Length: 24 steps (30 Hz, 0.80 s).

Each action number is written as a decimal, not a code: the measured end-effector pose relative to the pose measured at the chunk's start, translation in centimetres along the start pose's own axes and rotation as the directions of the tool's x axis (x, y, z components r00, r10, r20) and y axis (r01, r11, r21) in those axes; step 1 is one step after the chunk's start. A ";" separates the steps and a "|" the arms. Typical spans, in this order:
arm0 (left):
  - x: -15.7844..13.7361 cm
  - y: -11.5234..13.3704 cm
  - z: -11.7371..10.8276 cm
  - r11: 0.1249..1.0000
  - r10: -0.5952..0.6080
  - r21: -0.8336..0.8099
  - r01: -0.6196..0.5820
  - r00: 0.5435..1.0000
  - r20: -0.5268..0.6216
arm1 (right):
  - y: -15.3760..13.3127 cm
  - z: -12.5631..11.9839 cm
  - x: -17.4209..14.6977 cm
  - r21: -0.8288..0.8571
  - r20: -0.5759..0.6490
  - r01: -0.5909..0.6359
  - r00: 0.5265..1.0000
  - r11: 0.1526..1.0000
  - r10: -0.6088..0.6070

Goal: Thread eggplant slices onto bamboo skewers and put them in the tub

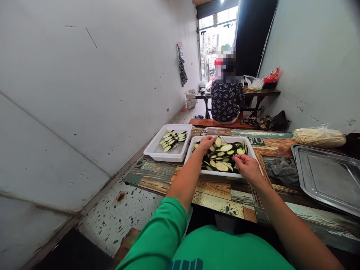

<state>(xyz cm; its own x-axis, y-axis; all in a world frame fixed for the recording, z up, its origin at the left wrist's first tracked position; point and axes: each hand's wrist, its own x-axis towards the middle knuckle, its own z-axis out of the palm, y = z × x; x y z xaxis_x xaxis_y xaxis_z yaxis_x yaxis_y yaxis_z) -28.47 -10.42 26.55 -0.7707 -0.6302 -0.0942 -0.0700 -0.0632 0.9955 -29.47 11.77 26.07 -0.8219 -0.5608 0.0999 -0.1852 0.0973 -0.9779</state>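
Observation:
A white plastic tub [225, 174] full of sliced eggplant [222, 166] stands on the table in front of me. Over its far left part, my left hand [207, 143] is closed, pinching an eggplant slice [218, 141]. My right hand [247, 167] is above the tub's right side, thumb and fingers pressed together on what looks like a thin bamboo skewer, mostly hidden by the fingers. To the left, a second white tub [165, 157] holds eggplant slices threaded on skewers [169, 141].
Loose bamboo skewers [262, 165] lie right of the tub, beside a grey cloth [282, 169]. Metal trays [329, 174] and a bagged pale bundle [319, 137] are at the right. Beyond the table, a person [227, 99] sits on a bench [201, 122], back turned. A wall runs along the left.

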 end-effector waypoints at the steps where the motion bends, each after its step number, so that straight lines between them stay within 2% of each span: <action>1: 0.0 0.2 0.0 0.997 -0.033 -0.069 0.032 0.999 -0.019 | -0.1 0.0 -0.1 0.004 0.016 -0.004 1.000 1.000 0.004; 4: -0.4 0.9 -0.1 0.970 -0.119 -0.218 0.110 0.992 -0.030 | -0.3 -0.1 -0.2 0.004 0.062 -0.012 0.998 1.000 0.012; 11: -0.8 1.6 -0.7 0.843 -0.233 -0.446 0.300 0.952 0.198 | 0.2 -0.2 0.1 -0.042 0.113 -0.003 0.994 0.999 0.008; 20: 0.1 1.8 -0.9 0.739 -0.334 -0.588 0.328 0.937 0.104 | 0.3 -0.3 0.3 -0.059 0.128 0.018 0.992 0.998 -0.010; 24: -0.5 2.3 -0.7 0.744 -0.330 -0.589 0.315 0.940 0.087 | 0.6 -0.4 0.3 -0.086 0.123 0.033 0.992 0.996 -0.022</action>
<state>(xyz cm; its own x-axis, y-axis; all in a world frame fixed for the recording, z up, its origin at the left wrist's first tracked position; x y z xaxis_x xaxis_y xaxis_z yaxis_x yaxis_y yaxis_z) -27.77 -10.83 28.89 -0.7565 -0.5044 -0.4164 0.0777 -0.7014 0.7085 -30.08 11.97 25.60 -0.7454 -0.6593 0.0983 -0.2579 0.1493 -0.9546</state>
